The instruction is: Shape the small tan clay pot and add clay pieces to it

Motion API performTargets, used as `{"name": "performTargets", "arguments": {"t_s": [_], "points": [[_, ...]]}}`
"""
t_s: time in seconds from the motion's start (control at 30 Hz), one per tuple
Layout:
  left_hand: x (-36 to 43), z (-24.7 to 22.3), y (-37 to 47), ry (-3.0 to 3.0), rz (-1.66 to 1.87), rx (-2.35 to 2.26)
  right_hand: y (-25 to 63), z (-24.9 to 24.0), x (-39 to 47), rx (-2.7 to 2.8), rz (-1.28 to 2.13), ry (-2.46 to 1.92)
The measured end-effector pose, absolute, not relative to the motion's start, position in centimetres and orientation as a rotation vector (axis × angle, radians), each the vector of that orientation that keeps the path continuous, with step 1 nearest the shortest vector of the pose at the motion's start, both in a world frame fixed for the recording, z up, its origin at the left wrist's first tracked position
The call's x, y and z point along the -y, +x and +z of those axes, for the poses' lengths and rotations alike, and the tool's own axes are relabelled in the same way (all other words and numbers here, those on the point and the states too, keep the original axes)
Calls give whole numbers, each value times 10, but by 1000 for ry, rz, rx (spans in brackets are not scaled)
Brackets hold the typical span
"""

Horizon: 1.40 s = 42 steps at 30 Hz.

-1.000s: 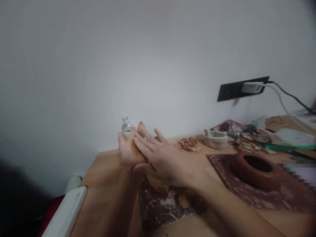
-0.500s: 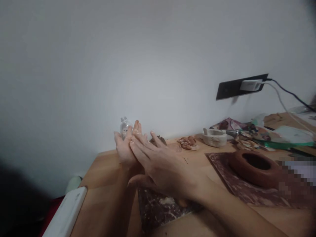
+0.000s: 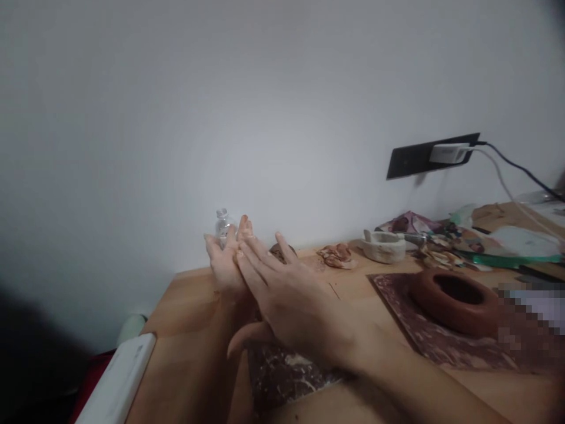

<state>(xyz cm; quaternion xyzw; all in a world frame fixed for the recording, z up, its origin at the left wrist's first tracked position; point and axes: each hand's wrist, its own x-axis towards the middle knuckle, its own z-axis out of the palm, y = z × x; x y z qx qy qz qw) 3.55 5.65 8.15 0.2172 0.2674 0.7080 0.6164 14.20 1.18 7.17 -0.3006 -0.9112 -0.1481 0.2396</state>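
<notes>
My left hand is palm up with its fingers stretched out. Across its palm and fingers lies my right hand, flat, with straight fingers and the thumb held apart. Whether anything sits between the two palms is hidden. Under my right hand is a dark, stone-patterned board with pale smears. A clear plastic bottle stands behind my left fingers. Partly covered by my right fingers, a dark brown lump rests near the wall.
To the right, a reddish-brown rounded clay pot sits on another stone-patterned board. Crumpled brown scraps, a whitish bowl and plastic bags line the wall. A white power strip or bar edges the wooden table.
My right hand has slid slightly over my left palm, and its fingers are a little more raised and spread. The things on the table have stayed put.
</notes>
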Motion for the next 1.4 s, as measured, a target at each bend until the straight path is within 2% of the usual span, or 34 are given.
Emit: {"name": "performTargets", "arguments": {"t_s": [0.2,0.43,0.7,1.13,1.4], "points": [[-48,87,50,513,1595,-529,150,69,-41,2460,-325,-1034],[-53,80,56,500,1605,-663,149,73,-33,2511,-218,-988],[-54,80,44,505,1582,-597,160,77,-24,2436,-124,-814],[-48,84,57,541,1632,-707,153,75,-26,2470,-129,-919],[-48,89,49,470,1622,-655,163,78,-30,2434,15,-832]]}}
